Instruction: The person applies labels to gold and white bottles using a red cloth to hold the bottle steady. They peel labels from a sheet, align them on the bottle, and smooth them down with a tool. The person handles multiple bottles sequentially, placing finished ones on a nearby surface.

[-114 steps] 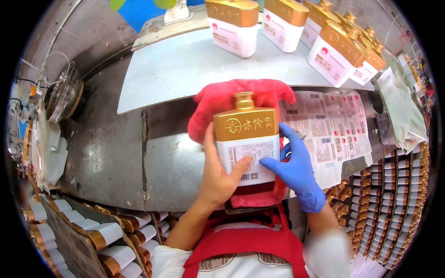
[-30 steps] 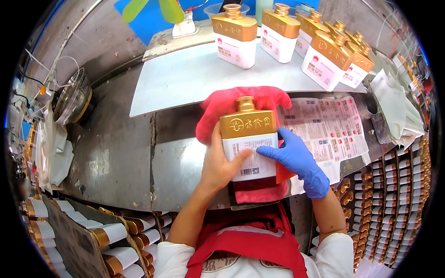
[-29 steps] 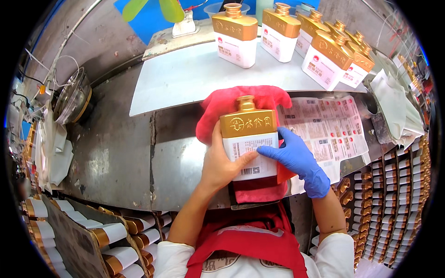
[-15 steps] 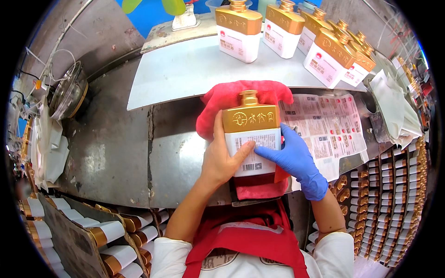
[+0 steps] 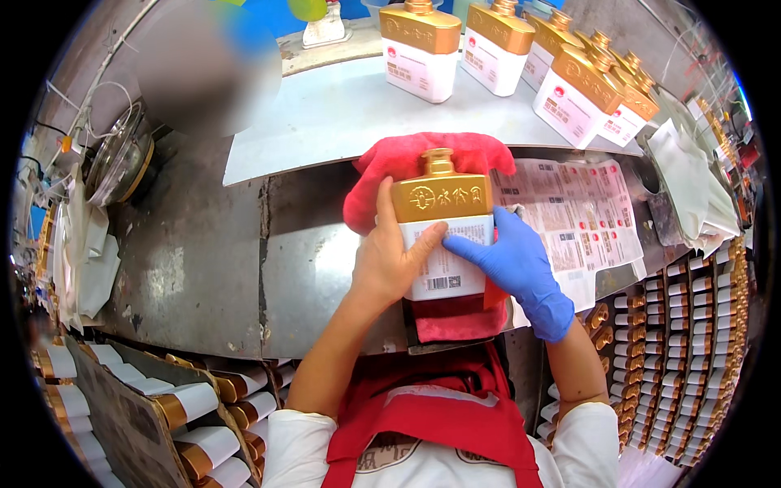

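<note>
A flat-sided bottle [image 5: 443,213] with a gold shoulder and neck and a white lower body stands between my hands, slightly tilted. My bare left hand [image 5: 394,252] wraps its left side, thumb on the white printed label [image 5: 442,276]. In a blue glove, my right hand [image 5: 521,264] grips the right side, its thumb meeting the left thumb over the label. Behind and below the bottle lies a red plush cloth [image 5: 370,183]. A bit of red material [image 5: 494,294] shows under my right palm.
Several similar bottles [image 5: 419,69] stand on the pale board [image 5: 309,118] at the back. Label sheets [image 5: 586,220] lie right of the bottle. Crates of bottles [image 5: 191,407] flank me at lower left, with stacked rows [image 5: 679,342] at right. A blurred patch covers the upper left.
The bottle sits slightly higher in the picture, as do the cloth and table. Both hands keep their hold, thumbs still on the label. A blurred patch has appeared at upper left.
</note>
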Demonstrator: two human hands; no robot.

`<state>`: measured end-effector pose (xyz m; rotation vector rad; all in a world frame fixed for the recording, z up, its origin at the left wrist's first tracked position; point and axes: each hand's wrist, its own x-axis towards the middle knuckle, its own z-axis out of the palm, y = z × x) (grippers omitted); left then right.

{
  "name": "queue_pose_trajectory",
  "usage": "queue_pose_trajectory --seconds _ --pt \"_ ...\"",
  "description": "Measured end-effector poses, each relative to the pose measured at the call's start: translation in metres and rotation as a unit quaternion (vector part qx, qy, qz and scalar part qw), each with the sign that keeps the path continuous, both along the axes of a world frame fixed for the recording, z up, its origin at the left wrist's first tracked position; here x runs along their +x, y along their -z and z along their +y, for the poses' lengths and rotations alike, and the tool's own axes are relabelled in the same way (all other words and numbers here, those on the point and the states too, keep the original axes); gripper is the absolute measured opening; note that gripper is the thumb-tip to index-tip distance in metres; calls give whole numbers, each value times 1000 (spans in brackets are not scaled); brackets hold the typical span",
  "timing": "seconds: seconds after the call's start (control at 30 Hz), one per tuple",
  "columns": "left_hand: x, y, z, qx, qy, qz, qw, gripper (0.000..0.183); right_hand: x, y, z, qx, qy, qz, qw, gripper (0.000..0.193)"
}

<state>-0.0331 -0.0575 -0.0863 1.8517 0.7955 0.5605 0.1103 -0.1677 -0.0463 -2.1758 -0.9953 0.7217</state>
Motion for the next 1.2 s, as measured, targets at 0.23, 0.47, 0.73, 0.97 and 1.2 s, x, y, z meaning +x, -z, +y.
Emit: queue_pose_trajectory --seconds 0.23,0.47,0.73,0.97,1.2 --pt "-2 18 -2 38 -6 -70 997 92 3 5 -4 37 -9 20 999 60" --pt "-5 4 -9 -35 29 -50 998 89 3 -3 1 -10 1 -5 1000 60" --pt "-22 14 -18 -17 104 -99 990 101 -6 11 -18 54 -23 -15 998 75" --pt "-24 17 -19 -38 100 -121 987 101 -8 17 -27 62 -36 -2 997 79" --pt "-11 8 -13 -88 46 -166 981 88 -2 7 -13 16 -26 -58 998 80"
